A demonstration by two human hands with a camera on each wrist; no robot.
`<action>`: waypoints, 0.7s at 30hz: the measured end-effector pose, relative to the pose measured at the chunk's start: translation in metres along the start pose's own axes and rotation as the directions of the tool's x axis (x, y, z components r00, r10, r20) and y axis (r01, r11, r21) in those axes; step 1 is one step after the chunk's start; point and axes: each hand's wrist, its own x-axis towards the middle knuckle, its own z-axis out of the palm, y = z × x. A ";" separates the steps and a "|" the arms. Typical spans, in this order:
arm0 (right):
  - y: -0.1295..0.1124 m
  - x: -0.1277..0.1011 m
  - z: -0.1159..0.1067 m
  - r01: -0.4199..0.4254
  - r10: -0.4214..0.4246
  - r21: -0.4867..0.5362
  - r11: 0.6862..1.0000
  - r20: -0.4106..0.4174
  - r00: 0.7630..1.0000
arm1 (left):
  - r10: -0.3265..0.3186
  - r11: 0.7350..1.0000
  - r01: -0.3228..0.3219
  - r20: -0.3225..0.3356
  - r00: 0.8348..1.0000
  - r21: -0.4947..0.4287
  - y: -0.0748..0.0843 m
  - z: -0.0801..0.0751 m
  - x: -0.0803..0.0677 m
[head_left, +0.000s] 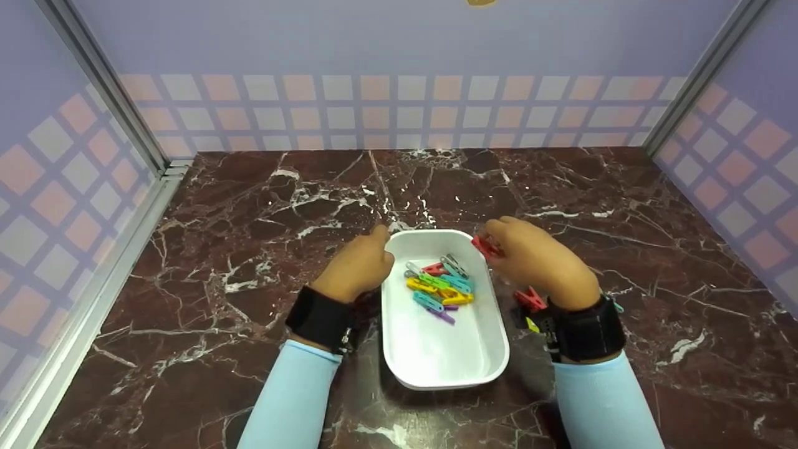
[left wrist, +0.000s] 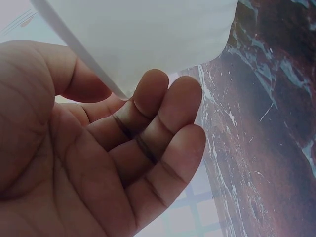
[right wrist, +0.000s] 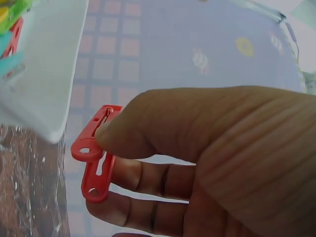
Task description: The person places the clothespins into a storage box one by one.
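Observation:
A white plastic tray (head_left: 436,365) stands in front of me, with several coloured clothespins (head_left: 439,287) heaped inside: yellow, green, teal, purple, red and grey. At its far left corner my left hand (head_left: 358,268) pinches the rim, thumb on the inner side and fingers against the outer wall (left wrist: 163,34). My right hand (head_left: 533,255) is just past the tray's right edge. Between its thumb and fingers it pinches a red clothespin (right wrist: 96,158), held beside the rim. The left wrist view shows only the tray's outside.
Right of the tray, partly hidden by the right wrist, lie another red clothespin (head_left: 530,299), a yellow-green piece (head_left: 532,325) and a teal piece (head_left: 618,307). The dark marbled tabletop (head_left: 218,349) is bounded by a checked back wall (head_left: 405,106) and side panels.

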 end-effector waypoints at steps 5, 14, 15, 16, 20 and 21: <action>-0.014 0.004 0.006 0.060 -0.059 -0.035 0.998 0.035 0.998 | -0.001 1.000 0.001 -0.002 1.000 0.003 0.000 0.000 -0.001; -0.025 0.009 0.018 0.097 -0.092 -0.063 0.993 0.076 0.993 | 0.018 1.000 -0.018 -0.012 1.000 0.011 0.000 -0.001 -0.001; -0.026 0.010 0.019 0.098 -0.093 -0.061 0.993 0.082 0.992 | 0.017 1.000 -0.017 -0.013 1.000 0.013 0.000 -0.001 -0.001; -0.027 0.010 0.020 0.099 -0.094 -0.056 0.993 0.090 0.992 | 0.016 1.000 -0.016 -0.012 1.000 0.015 0.000 -0.001 -0.001; -0.029 0.012 0.023 0.088 -0.081 -0.047 0.995 0.132 0.988 | 0.016 1.000 -0.016 -0.012 1.000 0.009 -0.001 0.000 -0.001; -0.029 0.012 0.024 0.082 -0.074 -0.046 0.996 0.144 0.987 | 0.015 1.000 -0.014 -0.011 1.000 0.007 -0.001 0.001 -0.001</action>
